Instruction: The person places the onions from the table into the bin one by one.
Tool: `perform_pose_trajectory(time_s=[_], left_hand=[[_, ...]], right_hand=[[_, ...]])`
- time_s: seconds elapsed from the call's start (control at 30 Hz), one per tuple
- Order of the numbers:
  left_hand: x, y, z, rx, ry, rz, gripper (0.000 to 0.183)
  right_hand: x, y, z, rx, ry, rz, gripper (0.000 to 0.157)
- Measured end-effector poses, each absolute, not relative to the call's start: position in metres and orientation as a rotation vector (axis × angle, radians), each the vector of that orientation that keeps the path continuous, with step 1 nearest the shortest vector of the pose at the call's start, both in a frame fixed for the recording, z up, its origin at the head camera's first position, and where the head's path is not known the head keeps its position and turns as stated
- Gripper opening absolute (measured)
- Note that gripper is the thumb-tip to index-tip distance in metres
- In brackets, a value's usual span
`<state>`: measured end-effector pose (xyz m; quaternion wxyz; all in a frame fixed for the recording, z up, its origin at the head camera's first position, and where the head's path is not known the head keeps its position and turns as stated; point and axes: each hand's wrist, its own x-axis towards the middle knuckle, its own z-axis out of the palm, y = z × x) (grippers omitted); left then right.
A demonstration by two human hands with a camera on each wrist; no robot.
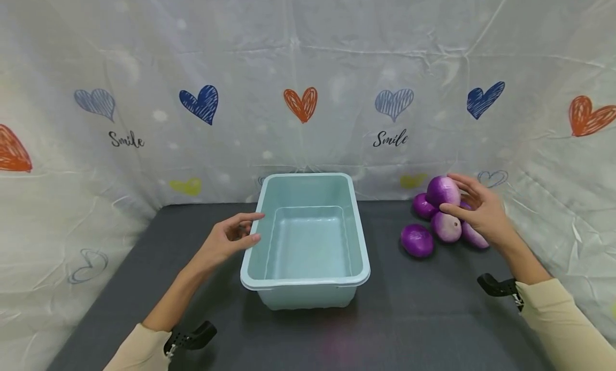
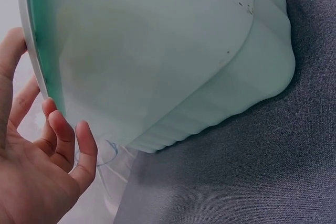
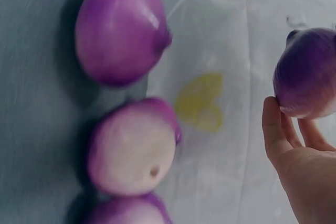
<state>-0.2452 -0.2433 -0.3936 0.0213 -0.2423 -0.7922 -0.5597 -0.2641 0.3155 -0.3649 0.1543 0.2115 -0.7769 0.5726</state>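
Note:
My right hand holds a red onion between thumb and fingers, above the other onions; the right wrist view shows this held onion lifted at the right side. Below and around it several purple onions lie on the dark table, among them a round one at the front and a paler one with a brown spot. A light blue-green plastic basin stands in the middle, and no object shows inside it. At its left rim, my left hand touches with relaxed fingers.
A dark grey cloth covers the table. Behind and at both sides hangs a whitish curtain printed with hearts and "Smile". A black strap is on the left wrist, another strap on the right.

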Motion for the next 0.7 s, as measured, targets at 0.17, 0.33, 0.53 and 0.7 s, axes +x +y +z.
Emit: perform_pose_trajectory(time_s=[0.17,0.33,0.53,0.7], left_hand=[[-0.246,-0.243,-0.393,-0.747,-2.462,-1.73,0.045],[-0.246,-0.243,-0.391,-0.724,-2.476,-1.736,0.045],[-0.245,-0.243,-0.39,-0.715,-2.487,-1.747,0.046],[-0.245,-0.243,-0.39,-0.712,-2.483,-1.754,0.046]], right_hand=[[-0.267,0.297,-0.364,0.625,-2.273,1.675,0.066],[-0.272,0.277,-0.358,0.667,-2.292,1.693,0.067],[-0.279,0.251,-0.348,0.755,-2.283,1.736,0.067],[-0.283,0.231,-0.341,0.836,-2.252,1.736,0.068]])
